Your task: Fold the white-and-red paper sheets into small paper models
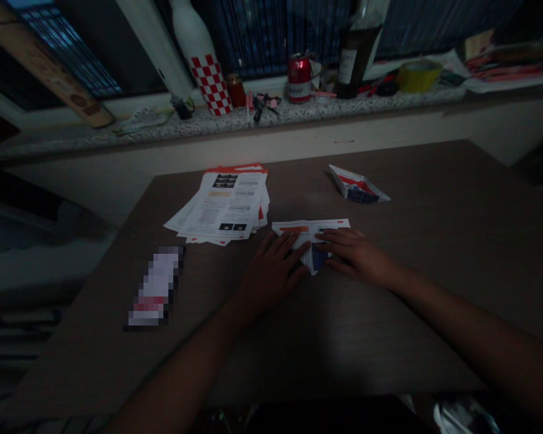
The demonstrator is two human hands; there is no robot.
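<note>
A partly folded sheet of printed paper (314,228) lies flat on the table, with a straight strip along its far edge and a point toward me. My left hand (271,271) rests on its left side, fingers stretched out and apart. From the right, my right hand (355,253) lies on the paper with its fingers extended too. Both hands cover parts of the sheet's slanted sides. Beyond my right hand sits a folded paper boat (359,185) in white, red and blue.
A fanned stack of printed sheets (226,208) lies at the left, with a phone (156,286), its screen blurred out, nearer me. Along the granite windowsill (154,129) stand a checkered bottle (210,78), a red can (299,78), a dark bottle (349,66) and yellow tape (419,76).
</note>
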